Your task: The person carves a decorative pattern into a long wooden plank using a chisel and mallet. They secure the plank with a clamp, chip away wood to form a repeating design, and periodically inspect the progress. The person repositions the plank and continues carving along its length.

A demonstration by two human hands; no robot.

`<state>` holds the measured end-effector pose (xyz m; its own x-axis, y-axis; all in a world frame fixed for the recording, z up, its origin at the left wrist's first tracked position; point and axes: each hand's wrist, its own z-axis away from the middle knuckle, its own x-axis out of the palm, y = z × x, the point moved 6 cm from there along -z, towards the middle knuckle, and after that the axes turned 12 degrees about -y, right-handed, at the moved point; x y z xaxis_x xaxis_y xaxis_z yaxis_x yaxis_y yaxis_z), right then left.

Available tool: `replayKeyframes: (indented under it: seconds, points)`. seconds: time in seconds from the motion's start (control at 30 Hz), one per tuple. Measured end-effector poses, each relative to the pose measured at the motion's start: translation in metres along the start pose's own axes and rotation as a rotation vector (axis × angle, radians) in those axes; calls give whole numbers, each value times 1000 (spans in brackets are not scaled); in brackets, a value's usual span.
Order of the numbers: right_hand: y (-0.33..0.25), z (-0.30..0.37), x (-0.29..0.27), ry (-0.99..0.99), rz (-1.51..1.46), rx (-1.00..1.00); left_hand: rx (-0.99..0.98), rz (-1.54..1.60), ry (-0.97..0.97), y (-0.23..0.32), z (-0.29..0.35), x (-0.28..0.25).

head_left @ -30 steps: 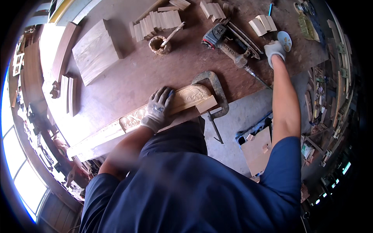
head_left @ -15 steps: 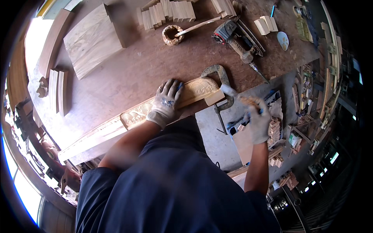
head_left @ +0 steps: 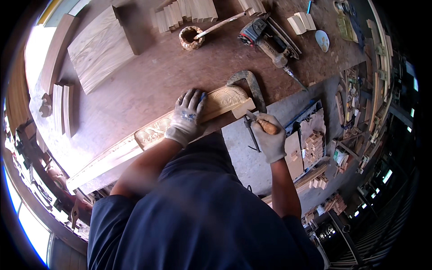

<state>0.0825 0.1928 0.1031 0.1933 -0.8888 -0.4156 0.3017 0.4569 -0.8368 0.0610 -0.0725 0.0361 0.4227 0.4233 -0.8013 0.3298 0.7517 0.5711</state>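
Observation:
A long wooden board with carved scrolls [head_left: 154, 135] lies along the table's near edge. My gloved left hand [head_left: 188, 114] rests flat across it, fingers stretched out and pointing away from me. A C-clamp [head_left: 254, 87] grips the table edge at the board's rounded right end, its screw hanging below. Beside the clamp sits a small pale wood block [head_left: 243, 108]. My gloved right hand [head_left: 271, 140] is closed round the wooden handle of what looks like a chisel [head_left: 269, 127]. Its flat metal blade points left toward the block and clamp; whether the tip touches is unclear.
Farther back on the table [head_left: 148, 76] lie a nail gun [head_left: 265, 42], a crusted pot [head_left: 186, 39] with a stick, and a square wooden panel [head_left: 100, 49]. Stacked wood strips [head_left: 183, 12] stand behind. Right of the table, the floor [head_left: 234, 157] holds piled wood pieces [head_left: 315, 146].
My right hand has come left and down with the chisel, from beyond the clamp to close beside the block. The left hand stays on the board. The whole view has shifted slightly.

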Motion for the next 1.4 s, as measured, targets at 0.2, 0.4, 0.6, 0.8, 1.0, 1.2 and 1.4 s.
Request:
replayKeyframes:
  seconds: [0.2,0.4,0.6,0.8,1.0,1.2,1.4]
  points:
    - [8,-33,-12,-77,-60,77,3,-17,5,0,0,-1]
    - [-10,-71,-9,-229,-113,144,15,28,26,1,0,-4]
    - [-7,-77,0,-253,-40,133,1,18,13,-1,1,-3]
    - [5,-69,3,-257,-30,105,0,28,14,0,0,-4]
    - [-2,-70,8,-316,-113,123,-5,12,-17,-1,0,-2]
    - [-4,-74,5,-354,29,75,-8,5,-22,0,0,-2]
    - [-23,-76,6,-367,193,-98,-4,3,-5,0,0,-2]
